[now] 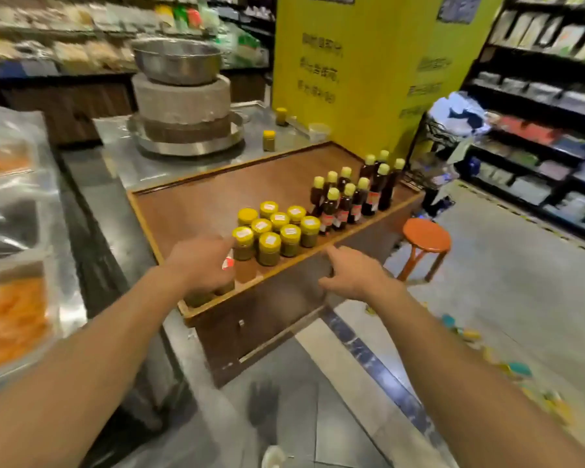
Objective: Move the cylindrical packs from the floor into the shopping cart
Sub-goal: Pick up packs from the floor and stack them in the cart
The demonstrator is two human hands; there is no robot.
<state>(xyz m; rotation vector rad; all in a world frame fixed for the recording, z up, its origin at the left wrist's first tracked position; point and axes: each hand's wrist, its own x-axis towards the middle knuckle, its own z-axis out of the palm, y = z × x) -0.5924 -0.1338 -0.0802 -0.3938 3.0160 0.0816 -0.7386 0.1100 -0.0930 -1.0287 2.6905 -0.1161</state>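
Note:
Several small colourful cylindrical packs (517, 369) lie blurred on the grey floor at the right, below my right forearm. The black wire shopping cart (431, 153) stands further back beside the yellow pillar, with a white and blue bag on top. My left hand (200, 261) hovers over the near corner of a wooden tray (190, 197), its fingers hidden; a red-and-white label shows at its fingertips, and I cannot tell whether it holds anything. My right hand (355, 275) is in front of the tray's front edge, fingers loosely curled, holding nothing.
Yellow-lidded jars (277, 231) and dark bottles (355, 190) stand on the tray. An orange stool (426, 239) sits on the floor by the counter. A stone mill with a steel bowl (183, 92) is behind. Shelves line the right wall.

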